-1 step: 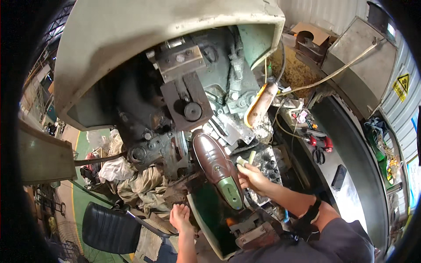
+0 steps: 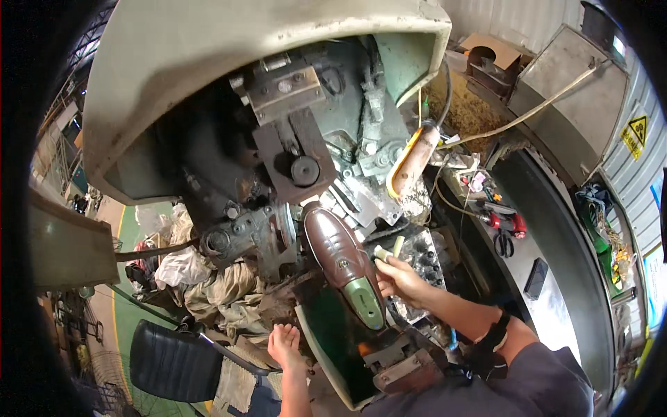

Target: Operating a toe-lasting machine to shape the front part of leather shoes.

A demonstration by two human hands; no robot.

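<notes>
Beside the brown shoe [image 2: 331, 236], the right hand [image 2: 403, 279] pinches a pale piece [image 2: 381, 253]; the left hand [image 2: 284, 342] curls, grip unclear from here.

The head camera looks down from the person's head toward the brown shoe [image 2: 333, 240]; the machine hood [image 2: 236, 28] lies at eleven o'clock, the dark sleeve [image 2: 486, 389] close, at five.

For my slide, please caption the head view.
At a machine, right hand beside a brown shoe, left hand apart from it.
</notes>
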